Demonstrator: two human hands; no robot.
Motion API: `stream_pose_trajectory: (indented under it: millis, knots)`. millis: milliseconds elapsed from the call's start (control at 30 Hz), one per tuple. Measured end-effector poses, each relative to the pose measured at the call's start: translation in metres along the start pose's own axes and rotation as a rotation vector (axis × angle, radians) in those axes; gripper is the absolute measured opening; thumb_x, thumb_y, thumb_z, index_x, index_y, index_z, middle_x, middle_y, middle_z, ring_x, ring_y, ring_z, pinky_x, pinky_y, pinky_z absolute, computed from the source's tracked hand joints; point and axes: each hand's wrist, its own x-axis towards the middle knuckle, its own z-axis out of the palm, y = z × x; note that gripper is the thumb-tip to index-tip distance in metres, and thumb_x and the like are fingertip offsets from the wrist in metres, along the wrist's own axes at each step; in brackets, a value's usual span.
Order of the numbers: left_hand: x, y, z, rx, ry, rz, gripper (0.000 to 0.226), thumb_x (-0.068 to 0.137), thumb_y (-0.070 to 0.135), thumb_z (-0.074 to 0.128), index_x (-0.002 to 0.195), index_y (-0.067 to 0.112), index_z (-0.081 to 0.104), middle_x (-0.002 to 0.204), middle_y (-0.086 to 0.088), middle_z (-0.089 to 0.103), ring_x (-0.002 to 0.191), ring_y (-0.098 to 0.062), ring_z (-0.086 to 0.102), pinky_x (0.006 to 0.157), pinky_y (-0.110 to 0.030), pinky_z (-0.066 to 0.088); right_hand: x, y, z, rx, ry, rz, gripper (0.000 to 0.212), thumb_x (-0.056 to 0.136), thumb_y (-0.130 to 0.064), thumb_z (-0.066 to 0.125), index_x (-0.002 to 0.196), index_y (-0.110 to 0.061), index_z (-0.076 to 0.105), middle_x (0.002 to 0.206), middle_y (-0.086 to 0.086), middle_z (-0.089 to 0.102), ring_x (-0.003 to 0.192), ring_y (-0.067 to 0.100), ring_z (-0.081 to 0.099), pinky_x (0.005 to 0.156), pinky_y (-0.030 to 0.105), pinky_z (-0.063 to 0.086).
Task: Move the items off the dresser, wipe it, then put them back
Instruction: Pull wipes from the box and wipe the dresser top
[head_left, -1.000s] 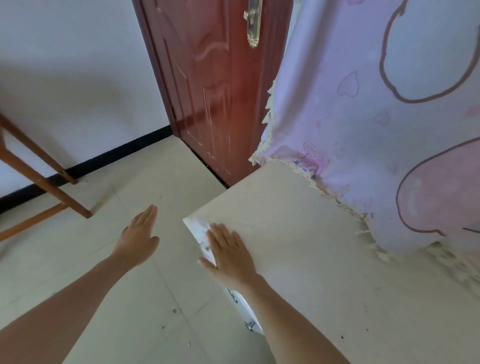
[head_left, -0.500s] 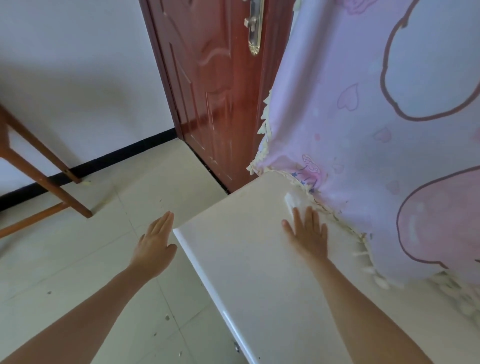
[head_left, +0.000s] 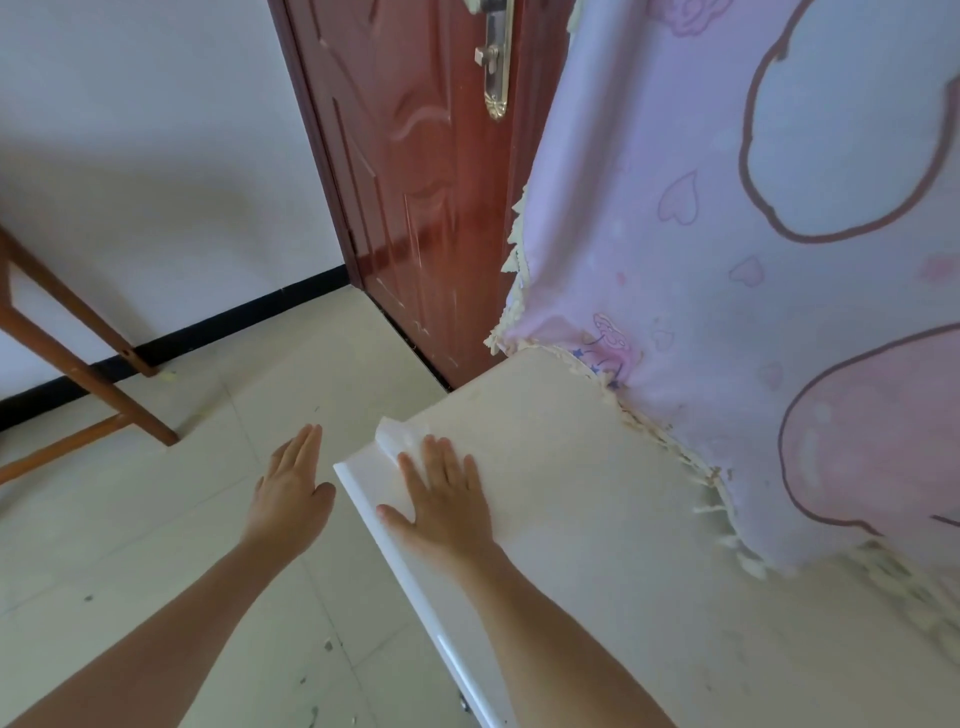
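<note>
Wiping looks under way: the right hand (head_left: 447, 499), fingers straight and slightly apart, presses a white wipe (head_left: 397, 439) flat at the front left corner of the cream-topped dresser (head_left: 597, 519). The left hand (head_left: 291, 488) hovers beside that edge, fingers together, holding nothing. Clearing looks done; returning items remains.

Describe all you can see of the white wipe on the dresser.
The wipe is a thin, white, slightly see-through sheet; paper or cloth, I cannot tell. It lies on the dresser top by its front edge. The right hand presses on it with straight fingers, hiding most of it.
</note>
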Motion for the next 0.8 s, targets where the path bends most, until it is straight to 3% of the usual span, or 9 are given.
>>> stream_pose_trajectory:
  millis: [67,133,267,400,567,700,733,800]
  knots:
    - [-0.002,0.010,0.007,0.013,-0.021,-0.001,0.064,0.088,0.002,0.039,0.146,0.010,0.014,0.155,-0.004,0.014,0.142,-0.018,0.008,0.115,-0.040,0.016,-0.020,-0.008,0.008,0.006,-0.034,-0.035,0.069,0.091,-0.058,0.022,0.146,-0.024,-0.001,0.154,0.007,-0.016,0.142,0.021,-0.017,0.113,0.042,-0.014]
    - [-0.004,0.018,0.013,0.064,-0.051,0.027,0.059,0.091,0.007,0.037,0.146,0.012,0.016,0.155,-0.002,0.012,0.142,-0.018,0.008,0.114,-0.041,0.017,-0.037,-0.011,0.015,0.016,-0.040,-0.053,0.070,0.089,-0.057,0.019,0.147,-0.023,0.000,0.155,0.006,-0.013,0.142,0.022,-0.014,0.115,0.044,-0.010]
    - [-0.008,0.032,0.022,0.182,-0.076,0.156,0.049,0.098,0.025,0.032,0.144,0.014,0.024,0.155,0.001,0.012,0.142,-0.016,0.009,0.111,-0.039,0.019,-0.061,0.002,0.016,0.055,0.030,0.028,0.096,0.065,-0.071,-0.015,0.147,-0.023,0.003,0.155,0.007,-0.009,0.143,0.023,-0.012,0.110,0.040,-0.018]
    - [-0.020,0.050,0.037,0.267,-0.149,0.245,0.051,0.099,0.032,0.028,0.146,0.015,0.018,0.156,0.000,0.010,0.143,-0.018,0.006,0.114,-0.037,0.014,-0.098,0.041,0.009,0.089,0.143,0.253,0.113,0.050,-0.072,-0.036,0.146,-0.025,0.000,0.155,0.007,-0.010,0.143,0.023,-0.012,0.104,0.036,-0.022]
    - [-0.047,0.082,0.073,0.327,-0.212,0.396,0.054,0.099,0.036,0.026,0.146,0.015,0.014,0.156,-0.003,0.006,0.143,-0.020,0.004,0.114,-0.035,0.015,-0.178,0.101,0.000,0.040,0.237,0.676,0.126,0.035,-0.070,-0.049,0.146,-0.027,-0.006,0.155,0.005,-0.012,0.143,0.020,-0.010,0.115,0.038,-0.005]
    - [-0.078,0.102,0.096,0.364,-0.266,0.549,0.056,0.098,0.037,0.027,0.147,0.015,0.012,0.156,-0.003,0.005,0.144,-0.020,0.004,0.114,-0.034,0.014,-0.258,0.123,0.013,0.041,0.297,0.973,0.123,0.043,-0.072,-0.045,0.146,-0.021,-0.003,0.156,0.008,-0.005,0.144,0.023,-0.004,0.115,0.041,0.002]
    - [-0.085,0.106,0.100,0.382,-0.273,0.585,0.056,0.098,0.037,0.027,0.147,0.015,0.010,0.156,-0.003,0.003,0.144,-0.020,0.003,0.114,-0.034,0.014,-0.279,0.125,0.016,0.063,0.301,1.042,0.115,0.052,-0.074,-0.039,0.146,-0.019,-0.002,0.156,0.008,-0.004,0.144,0.024,-0.003,0.115,0.041,0.003]
    - [-0.098,0.113,0.105,0.406,-0.286,0.647,0.057,0.098,0.037,0.027,0.147,0.016,0.008,0.156,-0.003,0.001,0.144,-0.019,0.002,0.114,-0.033,0.013,-0.324,0.127,0.027,0.068,0.286,1.177,0.083,0.083,-0.068,-0.006,0.146,-0.014,-0.003,0.156,0.009,-0.004,0.144,0.023,-0.002,0.116,0.041,0.004]
